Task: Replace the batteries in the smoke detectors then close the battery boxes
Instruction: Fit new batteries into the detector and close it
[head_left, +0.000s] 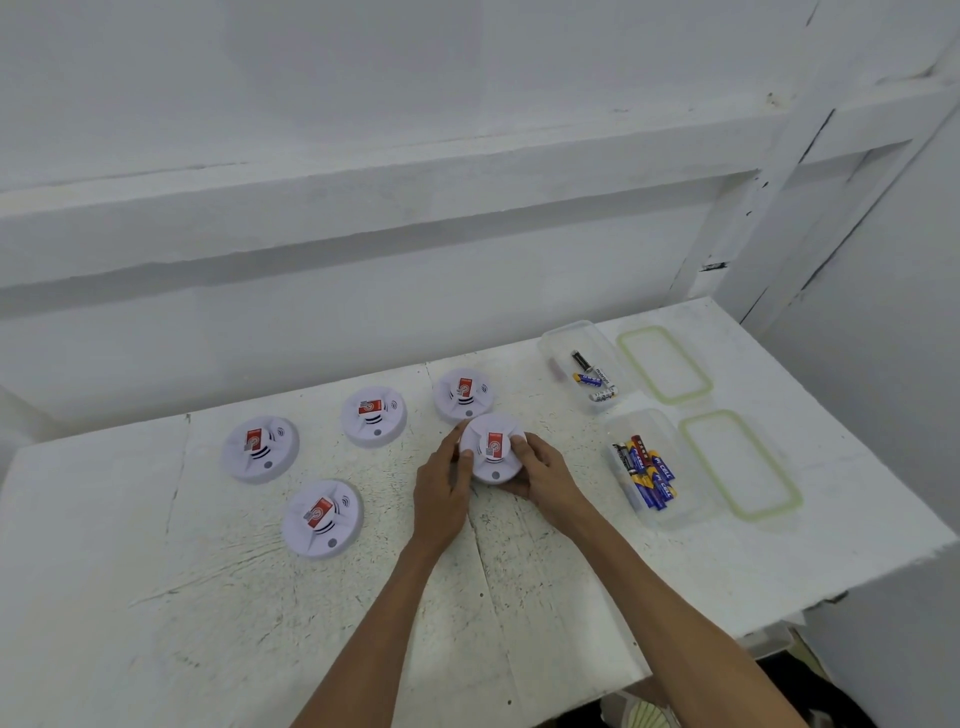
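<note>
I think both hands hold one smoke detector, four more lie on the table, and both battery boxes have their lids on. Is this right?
Only the lids are wrong. The head view shows the far box and near box open, the far lid and near lid lying beside them.

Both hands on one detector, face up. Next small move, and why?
Probably turn the detector over to reach its battery bay. The left hand and right hand both grip its rim, its labelled face is up, and no bay shows. Batteries wait in the near box, which is open.
</note>
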